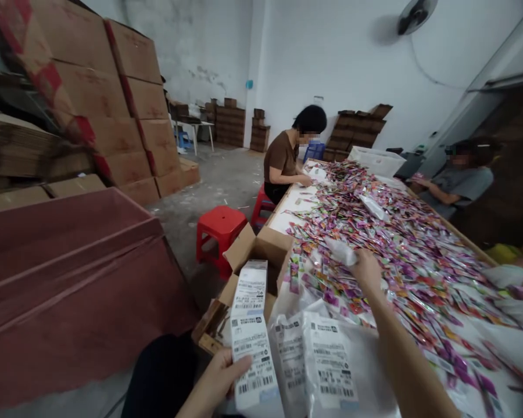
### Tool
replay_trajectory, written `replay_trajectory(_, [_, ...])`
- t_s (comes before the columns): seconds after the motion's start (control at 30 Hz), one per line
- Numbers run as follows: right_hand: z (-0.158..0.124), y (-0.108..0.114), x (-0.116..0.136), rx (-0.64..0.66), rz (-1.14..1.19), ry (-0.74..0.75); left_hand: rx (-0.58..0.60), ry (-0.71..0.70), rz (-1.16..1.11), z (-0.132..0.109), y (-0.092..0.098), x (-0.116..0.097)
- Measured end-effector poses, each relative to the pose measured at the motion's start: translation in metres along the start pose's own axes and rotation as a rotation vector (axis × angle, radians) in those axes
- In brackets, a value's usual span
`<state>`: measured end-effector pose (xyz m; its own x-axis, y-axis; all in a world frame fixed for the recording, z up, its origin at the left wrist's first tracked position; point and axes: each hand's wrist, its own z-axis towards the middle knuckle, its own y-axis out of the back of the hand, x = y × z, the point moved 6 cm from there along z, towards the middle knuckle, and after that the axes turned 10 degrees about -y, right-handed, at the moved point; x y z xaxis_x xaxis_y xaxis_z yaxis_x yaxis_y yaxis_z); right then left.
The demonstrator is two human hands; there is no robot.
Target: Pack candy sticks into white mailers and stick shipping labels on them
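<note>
My left hand [222, 374] is closed on a strip of white shipping labels [249, 331], thumb on top. The strip runs up from the hand and over the edge of an open cardboard box [276, 239]. My right hand [366, 270] reaches over the table, its fingers closed on a whitish plastic bag [340, 252]; what is inside the bag is blurred. Beneath it spreads a heap of small colourful packets [357, 197], mostly purple and pink. Between my arms lie clear plastic bags [370, 371] with printed labels, overlapping one another.
A red stool [221, 223] stands beyond the box. On the left are a reddish bin [70, 302] and tall stacked cartons [142, 98]. One person [283, 157] sits at the table's far left side, another [462, 180] at its right. A white crate [375, 159] rests at the far end.
</note>
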<state>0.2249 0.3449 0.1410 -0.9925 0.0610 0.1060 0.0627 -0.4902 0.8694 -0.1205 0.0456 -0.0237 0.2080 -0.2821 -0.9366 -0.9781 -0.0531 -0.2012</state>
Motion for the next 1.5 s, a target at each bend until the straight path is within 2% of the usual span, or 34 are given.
replay_trajectory(0.07, [-0.002, 0.050, -0.013, -0.233, 0.101, -0.020, 0.003, -0.009, -0.015, -0.002, -0.003, -0.002])
replay_trajectory(0.1, [-0.013, 0.079, -0.016, -0.360, 0.154, 0.010, 0.007, -0.012, -0.024, -0.003, -0.006, -0.005])
replay_trajectory(0.17, [-0.057, 0.132, -0.012, -0.542, 0.203, 0.142, 0.009, -0.022, -0.035, -0.007, -0.010, -0.013])
replay_trajectory(0.23, [-0.122, 0.164, 0.003, -0.576, 0.184, 0.301, -0.001, -0.044, -0.036, -0.011, -0.012, -0.024])
replay_trajectory(0.3, [-0.193, 0.167, 0.026, -0.504, 0.196, 0.447, -0.007, -0.070, -0.037, -0.015, -0.015, -0.036])
replay_trajectory(0.37, [-0.253, 0.145, 0.051, -0.336, 0.241, 0.542, -0.006, -0.086, -0.042, -0.019, -0.019, -0.047])
replay_trajectory(0.4, [-0.273, 0.128, 0.063, -0.216, 0.232, 0.536, -0.008, -0.087, -0.043, -0.022, -0.021, -0.051])
replay_trajectory(0.47, [-0.296, 0.102, 0.078, -0.066, 0.216, 0.458, -0.013, -0.087, -0.039, -0.029, -0.024, -0.059])
replay_trajectory(0.57, [-0.292, 0.086, 0.083, 0.099, 0.200, 0.371, -0.036, -0.121, -0.035, -0.039, -0.027, -0.071])
replay_trajectory(0.7, [-0.266, 0.090, 0.074, 0.203, 0.229, 0.401, -0.037, -0.129, -0.046, -0.044, -0.030, -0.077])
replay_trajectory(0.83, [-0.263, 0.104, 0.070, 0.136, 0.341, 0.466, -0.012, -0.149, -0.037, -0.050, -0.031, -0.077])
replay_trajectory(0.93, [-0.267, 0.116, 0.068, 0.011, 0.441, 0.403, 0.009, -0.179, -0.010, -0.053, -0.032, -0.076])
replay_trajectory(1.0, [-0.269, 0.122, 0.073, -0.023, 0.565, 0.316, 0.042, -0.197, 0.015, -0.053, -0.035, -0.075])
replay_trajectory(1.07, [-0.271, 0.123, 0.088, 0.046, 0.736, 0.241, 0.097, -0.203, 0.060, -0.055, -0.040, -0.072])
replay_trajectory(1.2, [-0.276, 0.115, 0.132, 0.325, 1.104, 0.168, 0.207, -0.193, 0.086, -0.057, -0.046, -0.068])
replay_trajectory(1.27, [-0.280, 0.113, 0.146, 0.386, 1.167, 0.186, 0.175, -0.193, -0.011, -0.052, -0.042, -0.070])
replay_trajectory(1.37, [-0.290, 0.117, 0.156, 0.397, 1.103, 0.382, 0.033, -0.158, -0.205, -0.037, -0.031, -0.074])
replay_trajectory(1.43, [-0.298, 0.118, 0.153, 0.364, 1.087, 0.499, -0.052, -0.113, -0.283, -0.026, -0.030, -0.074])
replay_trajectory(1.5, [-0.301, 0.115, 0.144, 0.301, 1.094, 0.510, -0.111, -0.080, -0.313, -0.016, -0.033, -0.070])
